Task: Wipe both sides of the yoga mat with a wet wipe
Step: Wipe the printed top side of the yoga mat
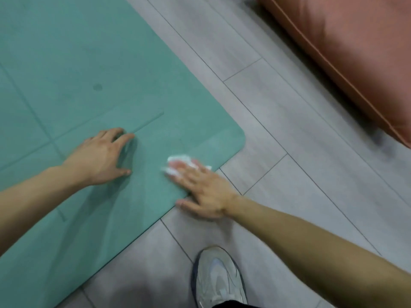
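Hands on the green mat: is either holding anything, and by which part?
The right hand presses a white wet wipe flat on the yoga mat, spread over its middle, not gripping it. The left hand rests on the mat, holding nothing.

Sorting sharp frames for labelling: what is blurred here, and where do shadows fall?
Head view: the right hand and the wipe under its fingers are smeared by blur; the left hand is sharper; a soft shadow lies on the mat beside the left forearm; no glare shows.
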A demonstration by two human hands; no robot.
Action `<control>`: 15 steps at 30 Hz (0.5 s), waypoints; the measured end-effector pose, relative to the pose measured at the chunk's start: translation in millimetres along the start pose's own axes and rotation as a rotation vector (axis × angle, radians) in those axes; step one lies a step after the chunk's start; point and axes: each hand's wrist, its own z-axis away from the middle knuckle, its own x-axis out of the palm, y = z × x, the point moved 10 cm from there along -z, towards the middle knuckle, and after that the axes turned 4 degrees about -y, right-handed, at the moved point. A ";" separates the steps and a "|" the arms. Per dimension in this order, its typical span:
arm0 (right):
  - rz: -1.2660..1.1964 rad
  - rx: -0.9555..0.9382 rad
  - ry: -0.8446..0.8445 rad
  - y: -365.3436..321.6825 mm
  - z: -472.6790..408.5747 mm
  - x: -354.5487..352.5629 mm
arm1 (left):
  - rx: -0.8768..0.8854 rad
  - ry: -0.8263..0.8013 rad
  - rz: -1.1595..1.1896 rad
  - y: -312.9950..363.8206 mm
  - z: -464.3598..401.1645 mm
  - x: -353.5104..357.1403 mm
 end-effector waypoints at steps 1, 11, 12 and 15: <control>-0.043 0.129 0.046 38.0 0.0 -12.2 | -0.004 -0.015 -0.005 -1.0 -4.6 1.3; -0.130 0.265 0.072 36.3 -33.4 -19.2 | 0.038 -0.089 -0.118 6.3 -40.8 -30.9; -0.066 0.108 0.004 -1.5 -29.7 -6.7 | 0.044 -0.097 -0.132 11.0 -45.5 -33.2; -0.047 0.072 0.025 32.4 -30.7 -12.2 | 0.028 -0.133 -0.098 16.8 -54.8 -26.2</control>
